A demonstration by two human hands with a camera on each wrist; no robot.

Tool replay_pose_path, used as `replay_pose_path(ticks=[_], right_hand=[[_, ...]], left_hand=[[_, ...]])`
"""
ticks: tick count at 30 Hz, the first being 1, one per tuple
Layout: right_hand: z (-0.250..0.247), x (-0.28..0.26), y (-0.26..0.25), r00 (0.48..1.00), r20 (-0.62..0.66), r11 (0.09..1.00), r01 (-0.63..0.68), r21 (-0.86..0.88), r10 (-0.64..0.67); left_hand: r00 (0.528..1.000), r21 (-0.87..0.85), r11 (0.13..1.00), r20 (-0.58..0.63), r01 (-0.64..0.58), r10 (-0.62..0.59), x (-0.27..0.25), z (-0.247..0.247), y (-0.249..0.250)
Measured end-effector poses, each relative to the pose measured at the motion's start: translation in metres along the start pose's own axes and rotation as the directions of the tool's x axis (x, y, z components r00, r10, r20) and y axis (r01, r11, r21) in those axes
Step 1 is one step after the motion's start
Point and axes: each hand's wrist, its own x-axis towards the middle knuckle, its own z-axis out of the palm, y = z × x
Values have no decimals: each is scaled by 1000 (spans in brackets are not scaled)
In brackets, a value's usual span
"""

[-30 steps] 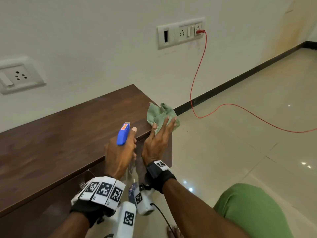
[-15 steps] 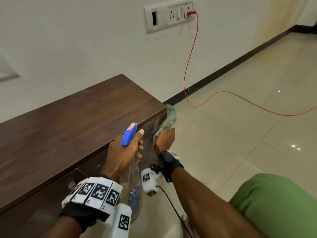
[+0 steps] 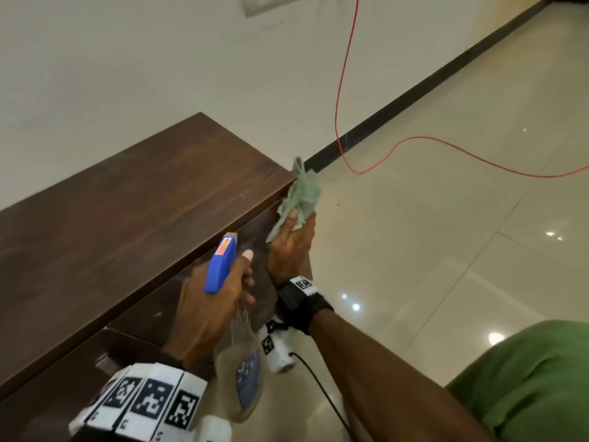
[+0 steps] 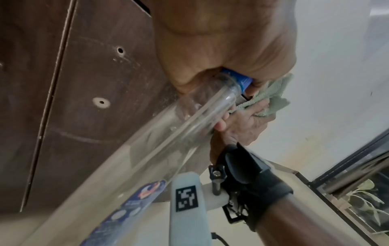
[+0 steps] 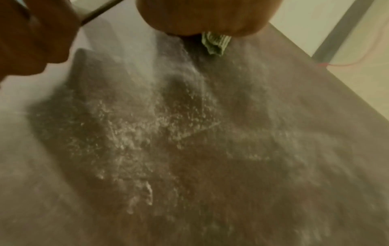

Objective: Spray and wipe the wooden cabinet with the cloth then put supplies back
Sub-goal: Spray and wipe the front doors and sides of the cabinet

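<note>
The dark wooden cabinet (image 3: 127, 202) stands against the wall. My left hand (image 3: 213, 301) grips a clear spray bottle (image 3: 242, 378) by its neck, blue trigger head (image 3: 220, 266) up, in front of the cabinet's front face. My right hand (image 3: 290, 247) holds the green cloth (image 3: 301, 196) against the cabinet's front right corner, just under the top edge. In the left wrist view the bottle (image 4: 147, 149) runs slantwise and the cloth (image 4: 271, 98) shows behind it. The right wrist view shows the cabinet face (image 5: 189, 133) speckled with spray droplets and a bit of cloth (image 5: 214, 42).
A red cable (image 3: 342, 106) hangs from a wall socket and trails across the tiled floor (image 3: 446, 218) to the right. My green-clad knee (image 3: 526, 384) is at the lower right. A black skirting (image 3: 430, 81) runs along the wall.
My right hand has slid the cloth off the cabinet top and down onto the front corner face. The view has tilted downward. The left hand keeps the bottle in much the same place.
</note>
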Motion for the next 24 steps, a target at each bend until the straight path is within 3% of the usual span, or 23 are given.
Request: replay_pose_path(ticks=[1,2,3,5,6,9,11,14,16,18,20,24], right_hand=[[-2,-5,17,985,51,985,-160,-62,163],[-4,-11,24,976,63,974,-202,-100,209],[-4,-16,23,986,48,983,-154,-99,159],[2,-20,-4,990,-59,991,132,14,-131],[8,-19,-21,955,-116,961,276,28,-272],[13,-15,-47,866,-138,875,485,5,-480],[8,-15,-23,872,-63,872,488,45,-485],[5,-23,34,957,11,954,287,87,-289],[9,-28,39,974,-22,970,229,77,-228],[15,-25,17,941,-110,943,327,59,-320],[19,-12,-15,862,-224,882,471,17,-456],[29,10,-33,840,-380,896,440,61,-387]], left_hand=[[1000,14,1000,10,1,-2,-2,-1,0],[1000,23,1000,15,-2,2,-3,-1,0],[1000,32,999,16,-9,9,-3,-1,0],[999,34,999,2,-33,33,-3,-1,0],[999,31,998,-16,-51,52,-2,-1,-1],[996,28,997,-53,-75,76,3,-1,-2],[994,19,996,-60,-87,88,4,-1,0],[994,74,993,-52,-93,97,8,6,-6],[994,131,986,-17,-102,105,9,11,-11],[996,141,986,8,-90,90,9,13,-16],[996,114,990,-26,-85,88,12,11,-18],[995,194,976,3,-103,104,18,12,-27]])
